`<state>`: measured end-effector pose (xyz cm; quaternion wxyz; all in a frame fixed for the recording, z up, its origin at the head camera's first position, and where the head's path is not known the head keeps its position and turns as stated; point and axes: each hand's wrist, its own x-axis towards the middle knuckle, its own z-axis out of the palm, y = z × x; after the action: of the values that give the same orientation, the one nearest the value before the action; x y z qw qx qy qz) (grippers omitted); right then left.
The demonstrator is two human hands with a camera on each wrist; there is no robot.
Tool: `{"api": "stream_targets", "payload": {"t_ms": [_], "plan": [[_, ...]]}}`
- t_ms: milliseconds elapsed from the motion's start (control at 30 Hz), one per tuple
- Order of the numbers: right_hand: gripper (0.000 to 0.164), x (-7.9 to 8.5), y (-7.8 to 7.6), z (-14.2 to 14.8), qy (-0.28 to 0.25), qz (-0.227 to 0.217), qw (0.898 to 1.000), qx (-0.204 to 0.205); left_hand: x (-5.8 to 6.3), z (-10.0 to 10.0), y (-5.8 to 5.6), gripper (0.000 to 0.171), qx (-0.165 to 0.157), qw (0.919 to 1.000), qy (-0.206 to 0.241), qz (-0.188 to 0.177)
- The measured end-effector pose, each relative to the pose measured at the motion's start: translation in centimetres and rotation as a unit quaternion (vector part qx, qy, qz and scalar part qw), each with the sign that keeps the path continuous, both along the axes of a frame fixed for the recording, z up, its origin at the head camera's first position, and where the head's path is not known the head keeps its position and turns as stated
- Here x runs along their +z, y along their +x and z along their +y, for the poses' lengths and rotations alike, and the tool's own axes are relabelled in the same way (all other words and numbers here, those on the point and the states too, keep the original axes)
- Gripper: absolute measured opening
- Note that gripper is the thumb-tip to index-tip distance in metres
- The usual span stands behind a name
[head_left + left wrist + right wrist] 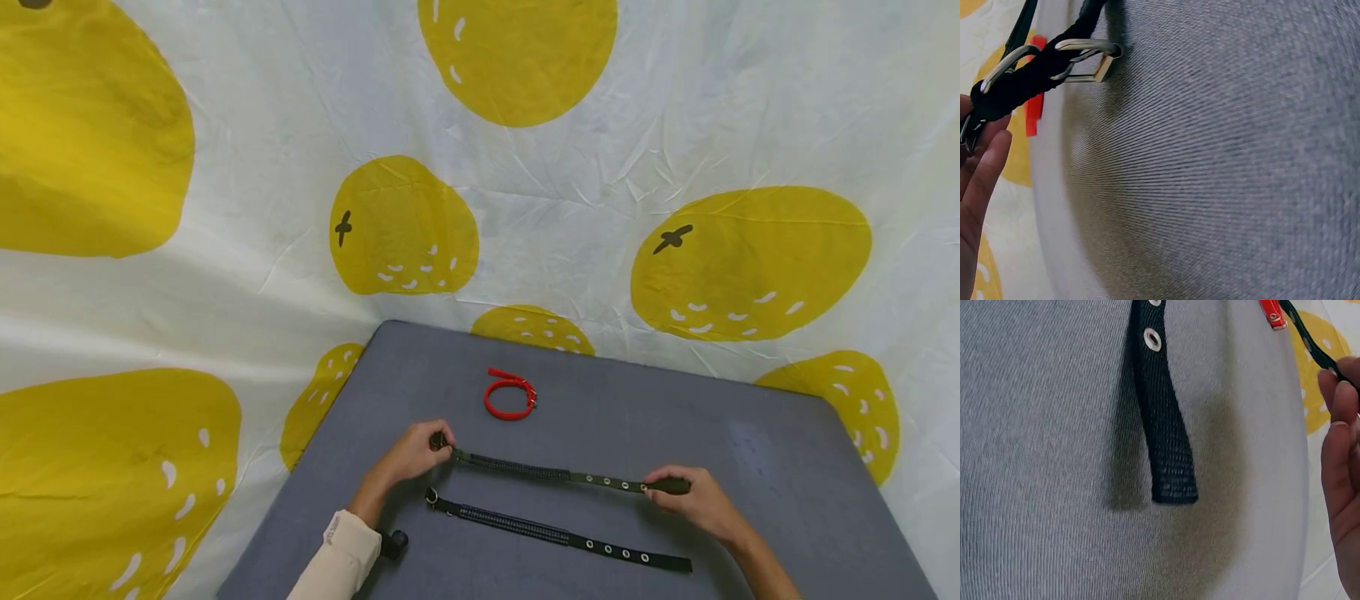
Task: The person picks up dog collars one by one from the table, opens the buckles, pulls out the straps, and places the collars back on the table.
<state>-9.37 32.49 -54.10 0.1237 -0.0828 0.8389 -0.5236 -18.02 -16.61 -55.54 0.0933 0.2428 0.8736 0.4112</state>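
Stretched between both hands is a dark green collar (519, 469) with a ribbed middle and metal eyelets. My left hand (415, 452) pinches its buckle end, while my right hand (697, 498) pinches the eyelet end. Just below it on the table lies a black collar (517, 525) of similar make, laid out straight. Its buckle and ring are near in the left wrist view, and its plain tip fills the middle of the right wrist view. Farther back, a red collar (491, 410) lies coiled in a loop.
A grey table (637, 400) carries the collars. Behind and to the left hangs a white cloth (555, 250) printed with big yellow fruit. A small black object (395, 544) shows beside the left sleeve.
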Motion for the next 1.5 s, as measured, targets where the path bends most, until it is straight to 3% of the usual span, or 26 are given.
{"api": "stream_targets", "payload": {"t_ms": [167,433,567,900,1067,1267,1500], "plan": [[0.022,-0.6,-0.1,0.1,0.029,0.017,0.999,0.013,-0.4,0.0,0.0,0.010,-0.002,1.0000,-0.003,-0.001],[0.014,-1.1,0.0,-0.1,0.106,0.096,0.990,0.010,-0.6,-0.1,-0.1,0.009,-0.002,0.9999,-0.016,-0.004],[0.010,-1.4,0.1,-0.2,0.136,0.097,0.986,0.001,-0.7,-0.3,-0.1,0.006,-0.005,0.9996,-0.027,-0.005],[0.012,-2.0,0.3,0.2,0.187,0.090,0.978,0.030,-1.0,-0.7,-0.2,0.006,-0.010,0.9994,-0.030,-0.010],[0.014,-2.2,0.4,0.5,0.226,0.112,0.967,0.044,-1.2,-0.8,-0.3,0.005,-0.008,0.9992,-0.039,-0.003],[0.015,-2.5,0.7,0.5,0.265,0.159,0.951,0.032,-1.5,-1.0,-0.4,0.008,-0.005,0.9984,-0.054,0.013],[0.013,-2.8,0.8,0.5,0.258,0.179,0.949,0.032,-2.1,-1.5,-0.6,0.012,-0.013,0.9987,-0.050,-0.002]]}}
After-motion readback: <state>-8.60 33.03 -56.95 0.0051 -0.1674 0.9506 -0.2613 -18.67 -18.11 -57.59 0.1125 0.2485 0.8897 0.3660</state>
